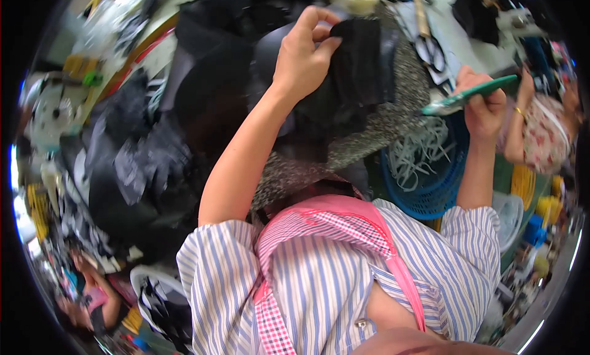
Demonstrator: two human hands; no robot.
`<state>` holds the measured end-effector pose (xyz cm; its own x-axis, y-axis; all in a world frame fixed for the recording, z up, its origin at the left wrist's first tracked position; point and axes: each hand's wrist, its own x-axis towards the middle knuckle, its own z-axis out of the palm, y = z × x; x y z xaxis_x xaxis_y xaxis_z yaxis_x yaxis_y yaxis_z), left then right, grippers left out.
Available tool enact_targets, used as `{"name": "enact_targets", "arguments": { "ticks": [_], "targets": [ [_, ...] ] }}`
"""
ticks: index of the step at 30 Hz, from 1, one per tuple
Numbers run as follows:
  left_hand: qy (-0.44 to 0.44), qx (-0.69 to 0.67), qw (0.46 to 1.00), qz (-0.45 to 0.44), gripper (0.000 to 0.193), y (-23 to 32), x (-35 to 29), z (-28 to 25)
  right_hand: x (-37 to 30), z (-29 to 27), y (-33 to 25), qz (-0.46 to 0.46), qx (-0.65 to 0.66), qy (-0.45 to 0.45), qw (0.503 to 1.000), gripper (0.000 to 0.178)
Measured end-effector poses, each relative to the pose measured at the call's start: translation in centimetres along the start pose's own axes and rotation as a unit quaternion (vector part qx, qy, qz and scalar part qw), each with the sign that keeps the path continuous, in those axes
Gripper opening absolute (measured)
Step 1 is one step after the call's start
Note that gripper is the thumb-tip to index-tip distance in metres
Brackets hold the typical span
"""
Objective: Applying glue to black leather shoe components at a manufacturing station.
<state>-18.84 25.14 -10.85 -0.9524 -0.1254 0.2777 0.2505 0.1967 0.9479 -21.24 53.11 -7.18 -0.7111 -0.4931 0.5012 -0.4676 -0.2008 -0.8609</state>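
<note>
My left hand (305, 57) is closed, thumb and fingers pinching the upper edge of a black sheet piece (361, 63), which looks like fabric or thin leather. This piece lies over more dark material on a speckled grey work surface (402, 85). My right hand (482, 106) is raised off to the right, its fingers wrapped round a flat green tool (476, 96) with a whitish smeared end pointing left. Whether that end has bristles or a blade is too blurred to tell.
Black-handled scissors (430, 53) and a wooden-handled tool (421, 14) lie beyond the work surface, near a yellowish bowl (353, 0). A blue basket (424, 201) holds white strips. Dark sheets (147, 158) pile up at left. Other people sit right (544, 131) and lower left (98, 296).
</note>
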Motion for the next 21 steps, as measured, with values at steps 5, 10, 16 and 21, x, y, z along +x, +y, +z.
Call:
{"name": "enact_targets", "arguments": {
  "ticks": [5,10,16,21],
  "targets": [
    [0.077,-0.183,0.98,0.001,0.076,9.3,-1.6,-12.8,-0.5,-0.9,2.7,0.083,0.134,0.022,0.987,0.015],
    [0.245,0.502,0.8,0.22,0.025,19.7,-11.9,-29.6,2.0,1.4,4.9,0.083,0.211,-0.008,0.974,0.014],
    [0.434,0.411,0.801,0.038,0.027,19.9,-11.5,-30.0,1.9,1.4,5.7,0.097,0.221,0.016,0.97,0.017],
    [0.383,0.587,0.713,-0.012,0.031,3.1,-10.6,-34.0,1.4,1.1,6.2,0.101,0.258,0.025,0.961,0.021]
  ]
}}
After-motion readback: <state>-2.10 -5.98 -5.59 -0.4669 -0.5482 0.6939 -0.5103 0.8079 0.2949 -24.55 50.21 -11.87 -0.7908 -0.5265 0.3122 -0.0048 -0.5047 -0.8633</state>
